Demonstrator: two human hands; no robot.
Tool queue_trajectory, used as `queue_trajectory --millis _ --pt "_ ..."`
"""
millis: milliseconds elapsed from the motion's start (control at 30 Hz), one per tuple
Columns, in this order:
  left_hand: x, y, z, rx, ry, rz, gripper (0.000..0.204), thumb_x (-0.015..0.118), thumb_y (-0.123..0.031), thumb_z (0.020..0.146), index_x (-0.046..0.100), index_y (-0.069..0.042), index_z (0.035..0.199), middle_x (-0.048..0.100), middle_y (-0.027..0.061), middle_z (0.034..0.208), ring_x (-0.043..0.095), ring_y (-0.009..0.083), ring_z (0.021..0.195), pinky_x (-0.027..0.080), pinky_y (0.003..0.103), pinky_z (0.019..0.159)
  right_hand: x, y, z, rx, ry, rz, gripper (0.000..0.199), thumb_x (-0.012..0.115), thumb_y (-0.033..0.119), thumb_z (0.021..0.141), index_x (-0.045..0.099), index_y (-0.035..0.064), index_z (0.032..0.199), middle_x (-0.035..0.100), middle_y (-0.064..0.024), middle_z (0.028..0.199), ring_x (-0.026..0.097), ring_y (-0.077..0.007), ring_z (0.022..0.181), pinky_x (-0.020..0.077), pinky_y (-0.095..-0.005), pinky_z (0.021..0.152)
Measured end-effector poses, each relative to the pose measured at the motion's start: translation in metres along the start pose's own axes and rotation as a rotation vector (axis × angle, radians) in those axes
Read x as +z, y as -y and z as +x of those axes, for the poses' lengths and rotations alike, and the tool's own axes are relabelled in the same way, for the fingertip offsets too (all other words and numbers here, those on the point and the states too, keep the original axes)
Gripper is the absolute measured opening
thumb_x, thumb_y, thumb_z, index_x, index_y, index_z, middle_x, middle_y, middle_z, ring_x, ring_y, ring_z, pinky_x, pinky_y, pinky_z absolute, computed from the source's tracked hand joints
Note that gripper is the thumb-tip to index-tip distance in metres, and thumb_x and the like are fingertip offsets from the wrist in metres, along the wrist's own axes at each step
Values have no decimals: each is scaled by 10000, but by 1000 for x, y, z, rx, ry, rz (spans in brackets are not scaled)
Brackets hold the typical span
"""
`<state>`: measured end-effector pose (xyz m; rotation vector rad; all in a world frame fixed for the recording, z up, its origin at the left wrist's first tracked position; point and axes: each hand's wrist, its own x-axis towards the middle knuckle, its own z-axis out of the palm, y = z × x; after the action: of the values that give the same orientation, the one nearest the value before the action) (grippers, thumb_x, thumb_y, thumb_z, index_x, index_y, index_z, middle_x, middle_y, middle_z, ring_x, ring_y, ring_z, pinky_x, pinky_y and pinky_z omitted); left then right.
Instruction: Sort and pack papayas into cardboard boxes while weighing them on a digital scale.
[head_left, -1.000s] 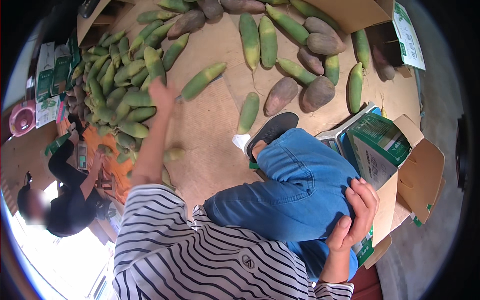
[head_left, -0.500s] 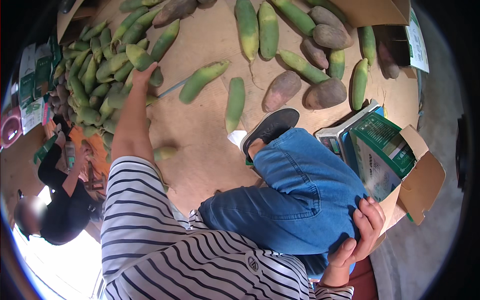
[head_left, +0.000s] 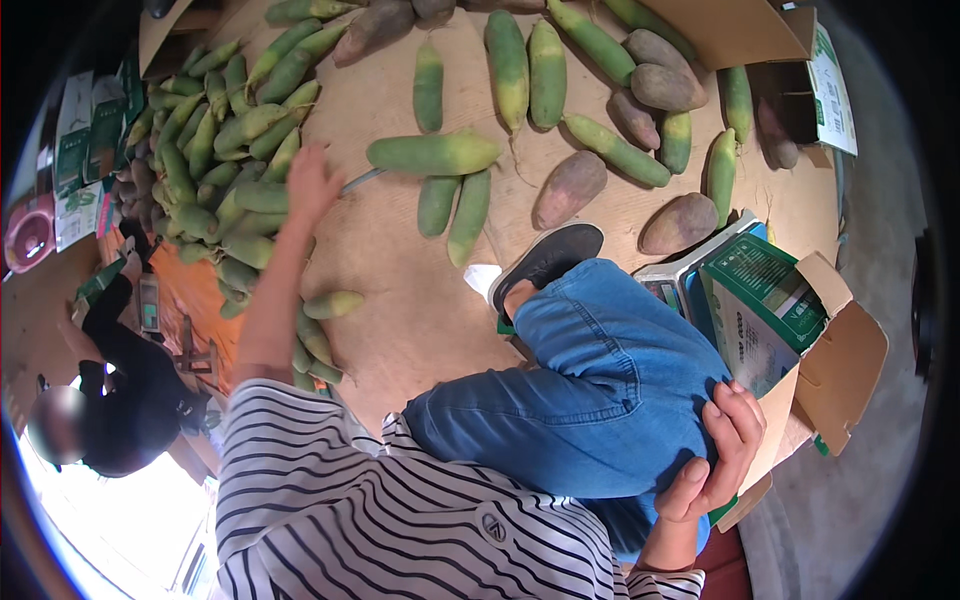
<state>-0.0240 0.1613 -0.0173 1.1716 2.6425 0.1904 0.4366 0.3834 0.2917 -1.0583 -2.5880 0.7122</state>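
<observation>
My left hand (head_left: pixel 315 183) reaches forward beside a heap of green radishes (head_left: pixel 240 128); its fingers are apart, slightly blurred, and hold nothing. Right of it, a long green radish (head_left: pixel 430 153) appears crosswise in front of two others, a short radish (head_left: pixel 438 205) and a slimmer radish (head_left: pixel 468 217). Farther off stands out another green radish (head_left: pixel 428 88). Against my jeans at the bent knee rests my right hand (head_left: pixel 733 450), fingers loosely curved, thumb apart, with nothing in it.
Purple-skinned roots (head_left: pixel 570 188) and more green radishes (head_left: pixel 617 150) lie at the far right. A scale (head_left: pixel 665 285) and an open cardboard box (head_left: pixel 850 365) stand beside my leg. My shoe (head_left: pixel 550 258) is on the board floor. Another person (head_left: pixel 130 390) sits at the left.
My left hand has let go of a green radish and come back slightly. More radishes now lie right of the heap. A purple root has shifted toward the scale. My right hand stays put.
</observation>
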Motion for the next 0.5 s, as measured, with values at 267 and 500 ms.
queue_trajectory --millis 267,500 --pt "8 76 -26 -27 447 849 501 685 -105 713 535 -127 1191 560 74 1113 511 269 1124 444 454 853 1 -2 6 -16 19 41 391 468 343 875 629 -1 971 611 -185 1045 561 -361 1001 436 -456 886" --pt "24 -38 -45 210 212 182 623 778 -145 608 520 -67 1169 573 144 1019 571 326 963 472 443 803 5 -5 14 -117 -53 110 301 555 234 809 649 0 972 639 -178 1008 596 -358 936 482 -432 832"
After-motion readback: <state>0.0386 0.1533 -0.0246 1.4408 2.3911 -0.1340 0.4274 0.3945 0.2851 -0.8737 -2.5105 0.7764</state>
